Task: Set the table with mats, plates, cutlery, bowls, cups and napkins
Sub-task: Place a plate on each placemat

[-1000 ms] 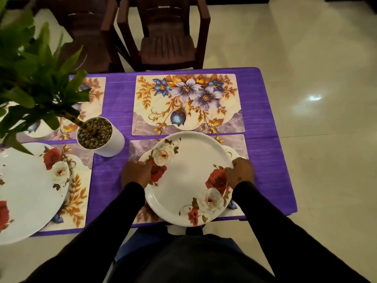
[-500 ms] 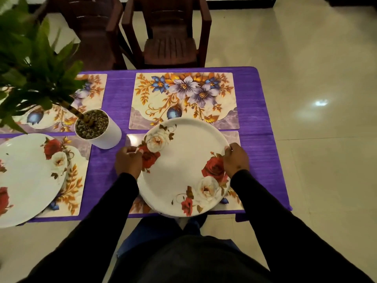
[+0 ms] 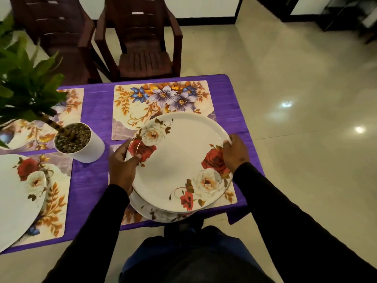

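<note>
Setting: purple table on a glossy tiled floor; four floral placemats laid out.
Near mat, 6 o'clock: the near right placemat carries a lower plate, of which only the near rim shows.
Top plate: a rose-patterned plate is held just above the lower one, tilted, its far edge overlapping the near edge of the far right placemat.
Left hand: at the plate's 9 o'clock, thumb on the upper face, fingers curled under the rim, pinching it.
Right hand: at the plate's 3 o'clock, fingers curled over the rim, gripping it.
Step in hand (judgement): carry the top plate to the bare far right placemat at 12 o'clock.
Method: keep both rim grips opposed and level the plate before moving; lift clear of the lower plate so the two do not scrape; lower the far edge first, centre on the floral print, then release both hands together.
Hazard, 10 o'clock: the white plant pot stands near the left hand; keep the elbow and rim off it.
Left side, 8 o'clock: another rose plate sits on the near left placemat.
Far left, 10 o'clock: the far left placemat is bare and partly hidden by leaves.
Far, 12 o'clock: two dark plastic chairs stand beyond the table.
</note>
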Demonstrator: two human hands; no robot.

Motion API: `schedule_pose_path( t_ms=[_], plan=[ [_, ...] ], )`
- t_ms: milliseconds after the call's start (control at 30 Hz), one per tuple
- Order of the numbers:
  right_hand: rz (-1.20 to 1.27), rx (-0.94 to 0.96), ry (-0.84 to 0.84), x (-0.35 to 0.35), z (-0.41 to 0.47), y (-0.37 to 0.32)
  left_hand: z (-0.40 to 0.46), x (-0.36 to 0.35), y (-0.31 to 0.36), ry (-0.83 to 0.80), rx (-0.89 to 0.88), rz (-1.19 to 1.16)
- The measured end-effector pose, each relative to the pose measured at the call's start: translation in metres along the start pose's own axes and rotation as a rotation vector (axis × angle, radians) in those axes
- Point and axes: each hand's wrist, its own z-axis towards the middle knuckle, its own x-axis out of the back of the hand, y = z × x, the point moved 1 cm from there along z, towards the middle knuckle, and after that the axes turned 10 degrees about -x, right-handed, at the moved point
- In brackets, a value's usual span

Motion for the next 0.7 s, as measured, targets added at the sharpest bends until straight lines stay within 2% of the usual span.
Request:
schedule_pose_path(
  t_ms=[267,533,700],
  plan=[
    [0.186,-0.027,0.011,0.049,0.019,0.033,-0.014,-0.055,0.024,0.004,0.013,-0.03],
    [0.291,-0.002,-0.015,0.141,0.089,0.104,-0.042,-0.192,0.047,0.028,0.003,-0.058],
    [0.304,0.022,-0.046,0.207,0.135,0.154,-0.069,-0.276,0.052,-0.017,-0.007,-0.085]
  ],
)
